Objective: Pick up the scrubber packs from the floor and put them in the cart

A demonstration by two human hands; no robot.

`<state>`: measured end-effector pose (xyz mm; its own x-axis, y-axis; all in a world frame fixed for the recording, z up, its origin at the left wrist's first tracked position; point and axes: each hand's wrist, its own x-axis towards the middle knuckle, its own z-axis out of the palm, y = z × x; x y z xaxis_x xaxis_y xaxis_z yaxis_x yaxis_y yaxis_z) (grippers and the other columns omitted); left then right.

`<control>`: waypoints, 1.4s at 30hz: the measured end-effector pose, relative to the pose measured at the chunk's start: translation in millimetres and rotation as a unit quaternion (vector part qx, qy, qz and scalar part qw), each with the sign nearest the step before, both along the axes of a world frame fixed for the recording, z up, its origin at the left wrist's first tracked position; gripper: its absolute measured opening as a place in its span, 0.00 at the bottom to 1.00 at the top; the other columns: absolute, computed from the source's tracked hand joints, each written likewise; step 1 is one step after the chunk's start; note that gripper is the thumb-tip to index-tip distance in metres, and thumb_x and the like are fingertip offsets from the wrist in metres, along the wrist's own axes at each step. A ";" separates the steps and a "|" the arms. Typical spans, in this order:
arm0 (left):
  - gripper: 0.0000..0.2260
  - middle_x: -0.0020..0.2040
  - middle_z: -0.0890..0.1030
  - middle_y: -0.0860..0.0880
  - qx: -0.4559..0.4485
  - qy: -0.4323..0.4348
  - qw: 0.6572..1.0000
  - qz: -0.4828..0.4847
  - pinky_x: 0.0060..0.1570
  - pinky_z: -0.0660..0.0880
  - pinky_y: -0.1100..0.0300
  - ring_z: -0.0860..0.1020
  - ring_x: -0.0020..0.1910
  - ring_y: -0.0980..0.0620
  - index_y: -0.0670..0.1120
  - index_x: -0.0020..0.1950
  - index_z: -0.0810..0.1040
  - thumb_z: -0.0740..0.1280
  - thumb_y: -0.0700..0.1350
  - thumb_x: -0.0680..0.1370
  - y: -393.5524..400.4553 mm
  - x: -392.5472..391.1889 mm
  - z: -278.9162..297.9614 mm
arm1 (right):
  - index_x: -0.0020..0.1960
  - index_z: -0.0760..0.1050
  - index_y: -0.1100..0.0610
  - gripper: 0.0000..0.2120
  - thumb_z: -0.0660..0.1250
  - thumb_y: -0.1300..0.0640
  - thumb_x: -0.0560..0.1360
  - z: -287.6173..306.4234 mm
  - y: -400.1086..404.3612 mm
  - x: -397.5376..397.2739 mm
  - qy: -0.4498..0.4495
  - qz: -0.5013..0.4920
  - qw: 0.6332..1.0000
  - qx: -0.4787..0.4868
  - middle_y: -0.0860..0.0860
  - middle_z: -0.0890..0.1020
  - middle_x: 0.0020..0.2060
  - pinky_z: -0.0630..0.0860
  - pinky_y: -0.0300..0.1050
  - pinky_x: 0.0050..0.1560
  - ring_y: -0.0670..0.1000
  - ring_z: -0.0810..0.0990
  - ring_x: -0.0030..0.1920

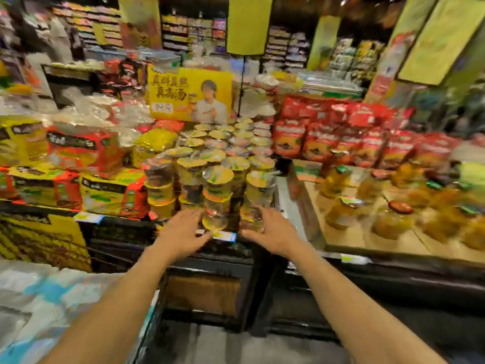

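Crowded shop – stocked shelves (pixel 194 32) behind; yellow banners (pixel 248 24) overhead; dim light.

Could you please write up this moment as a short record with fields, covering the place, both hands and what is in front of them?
place: shop aisle, blurred picture
left hand: stretched forward, fingers straight, holding nothing
right hand: stretched forward, fingers straight, holding nothing
in front: stacked noodle cups on a display shelf
to the right: jars on a wooden shelf
behind cups: yellow poster
scrubber packs: cannot tell
cart: cannot tell
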<state>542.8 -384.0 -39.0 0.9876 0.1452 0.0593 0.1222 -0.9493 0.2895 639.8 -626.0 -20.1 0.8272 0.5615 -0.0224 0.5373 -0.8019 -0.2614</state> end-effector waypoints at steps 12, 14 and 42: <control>0.36 0.72 0.75 0.42 0.017 -0.014 0.945 -0.327 0.65 0.72 0.50 0.73 0.69 0.41 0.46 0.76 0.67 0.63 0.68 0.77 -348.8 64.3 23.3 | 0.84 0.52 0.56 0.50 0.61 0.25 0.75 20.7 -401.3 -106.8 0.010 -0.373 0.928 -0.021 0.55 0.60 0.82 0.64 0.55 0.78 0.56 0.59 0.81; 0.40 0.68 0.78 0.43 0.030 -0.018 0.930 -0.365 0.63 0.74 0.49 0.76 0.66 0.42 0.48 0.74 0.69 0.57 0.75 0.73 -404.3 63.7 23.3 | 0.84 0.51 0.56 0.50 0.60 0.25 0.75 21.4 -458.2 -136.6 0.018 -0.421 0.907 -0.024 0.54 0.58 0.83 0.62 0.55 0.79 0.56 0.57 0.82; 0.37 0.75 0.72 0.46 -0.005 -0.010 0.792 -0.611 0.69 0.71 0.49 0.71 0.72 0.44 0.47 0.80 0.62 0.63 0.68 0.78 -899.7 131.0 -10.1 | 0.84 0.53 0.53 0.48 0.65 0.29 0.75 -14.4 -834.5 -210.3 0.029 -0.679 0.730 0.072 0.53 0.59 0.82 0.61 0.54 0.79 0.53 0.58 0.82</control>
